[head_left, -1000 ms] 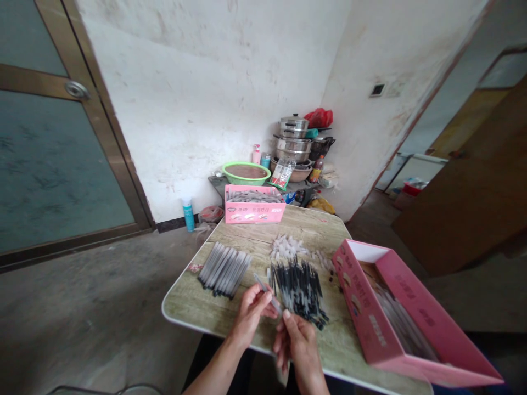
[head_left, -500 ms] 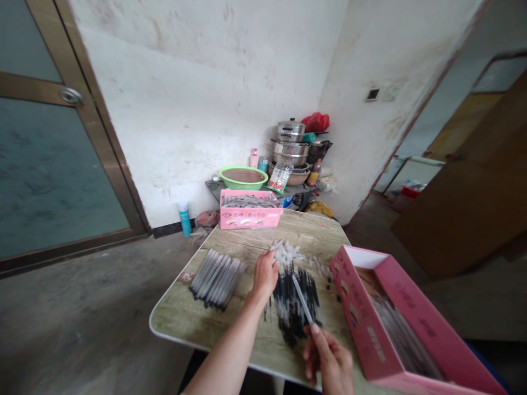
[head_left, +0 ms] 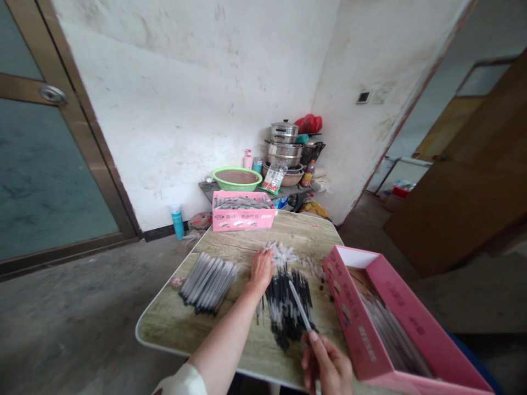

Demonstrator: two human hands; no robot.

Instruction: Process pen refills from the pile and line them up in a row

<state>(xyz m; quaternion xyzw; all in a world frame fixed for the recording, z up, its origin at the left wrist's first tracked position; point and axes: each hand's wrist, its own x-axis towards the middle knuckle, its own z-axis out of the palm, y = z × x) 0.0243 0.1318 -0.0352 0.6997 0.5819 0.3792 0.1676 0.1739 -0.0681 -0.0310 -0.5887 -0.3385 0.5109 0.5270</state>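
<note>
My right hand [head_left: 329,361] is closed around the lower end of a clear pen barrel [head_left: 300,306], which points up and away over the table. Underneath lies a loose bundle of black-tipped pen refills [head_left: 284,315]. At the edge of a small heap of whitish translucent pieces [head_left: 284,253] is my left hand [head_left: 262,269]. Its fingers are bent and bunched together, and whatever they grip is hidden. A neat row of assembled-looking pens [head_left: 209,282] with dark ends lies to the left of my left forearm.
A pink box [head_left: 242,220] filled with pen parts stands at the table's [head_left: 164,323] far edge. Another pink box [head_left: 362,329], holding clear barrels, is at the right. Behind are a green basin [head_left: 236,186] and stacked pots [head_left: 284,148] against the wall.
The view has shifted slightly to the right. My left hand has turned more palm-down with its fingers lower at the whitish heap. My right hand still holds the pen barrel.
</note>
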